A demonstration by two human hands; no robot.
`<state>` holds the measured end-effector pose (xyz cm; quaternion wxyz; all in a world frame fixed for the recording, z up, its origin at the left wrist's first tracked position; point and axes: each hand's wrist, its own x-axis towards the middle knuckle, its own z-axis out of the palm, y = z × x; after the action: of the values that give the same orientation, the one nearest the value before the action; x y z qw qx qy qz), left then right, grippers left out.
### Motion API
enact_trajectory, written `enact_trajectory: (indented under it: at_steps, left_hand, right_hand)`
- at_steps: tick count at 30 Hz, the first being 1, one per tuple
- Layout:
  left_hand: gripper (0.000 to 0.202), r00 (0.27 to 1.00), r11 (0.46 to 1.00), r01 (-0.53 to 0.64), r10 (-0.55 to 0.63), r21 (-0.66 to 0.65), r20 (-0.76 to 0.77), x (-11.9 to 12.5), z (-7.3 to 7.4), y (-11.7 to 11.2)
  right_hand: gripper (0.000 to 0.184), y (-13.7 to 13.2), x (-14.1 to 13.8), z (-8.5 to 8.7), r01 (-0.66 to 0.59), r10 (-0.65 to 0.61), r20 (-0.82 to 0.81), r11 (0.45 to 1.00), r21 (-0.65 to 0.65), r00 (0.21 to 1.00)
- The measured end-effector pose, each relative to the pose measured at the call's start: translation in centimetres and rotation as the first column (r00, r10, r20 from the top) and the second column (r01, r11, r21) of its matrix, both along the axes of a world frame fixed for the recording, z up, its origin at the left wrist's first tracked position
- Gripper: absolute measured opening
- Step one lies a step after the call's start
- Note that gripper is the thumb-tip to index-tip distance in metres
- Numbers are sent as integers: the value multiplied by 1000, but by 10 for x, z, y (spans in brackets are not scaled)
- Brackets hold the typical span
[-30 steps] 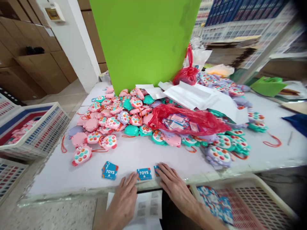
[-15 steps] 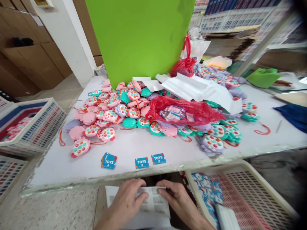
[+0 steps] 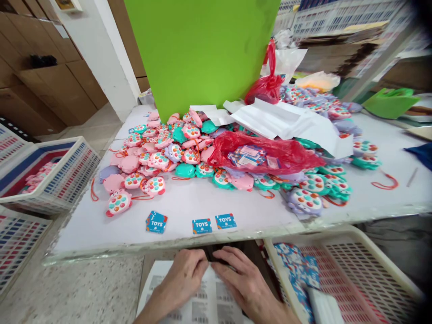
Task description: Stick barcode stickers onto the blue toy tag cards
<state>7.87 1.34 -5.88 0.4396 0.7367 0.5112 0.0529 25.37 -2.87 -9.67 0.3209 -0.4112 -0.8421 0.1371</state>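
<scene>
In front of the table's near edge, a white sheet of printed barcode labels (image 3: 202, 301) lies low, tilted toward me. My left hand (image 3: 185, 280) grips its top edge, with thumb and fingers closed near the middle. My right hand (image 3: 243, 283) is at the same edge on the right; its thumb side pinches the sheet while the other fingers reach out over it. The fingertips of both hands nearly meet. On the table just beyond are blue TOYS cards: a small stack (image 3: 156, 222), a single card (image 3: 201, 226) and another card (image 3: 226, 221).
Pink, green and purple animal-shaped pop toys (image 3: 158, 159) are heaped across the white table (image 3: 111, 234). A red plastic bag (image 3: 297, 157) with cards lies among them, beside white paper (image 3: 270, 119). A cream basket (image 3: 364, 252) with cards stands right; another basket (image 3: 64, 180) stands left.
The label sheet has opened out flatter, so more of its printed face shows. My hands have stayed at its top edge, and my right fingers are stretched further. The view has shifted slightly left.
</scene>
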Motion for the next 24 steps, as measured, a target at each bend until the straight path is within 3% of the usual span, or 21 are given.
enact_trajectory:
  at_steps: [5, 9, 17, 20, 24]
  left_hand:
    - [24, 1000, 1000, -13, 13, -25, -17, -2, 0, -1]
    - [24, 998, 998, -43, 41, -37, -45, -4, 1, -2]
    - [26, 995, 995, -76, 71, -68, -75, -3, -6, -1]
    - [26, 996, 994, -69, 63, -85, -68, -2, -6, 3]
    - [26, 996, 996, -56, 51, -69, -69, -2, -9, 6]
  right_hand:
    - [27, -4, 6, -3, 73, -75, -95, 997, -27, 993]
    - [27, -6, 12, -9, 147, -152, -51, 985, -94, 987]
    - [21, -4, 16, -16, 83, -82, -12, 992, 91, 997]
    - [19, 0, 14, -13, 79, -78, -42, 996, 32, 996]
    - [15, -2, 10, -2, 81, -103, -154, 987, -138, 983]
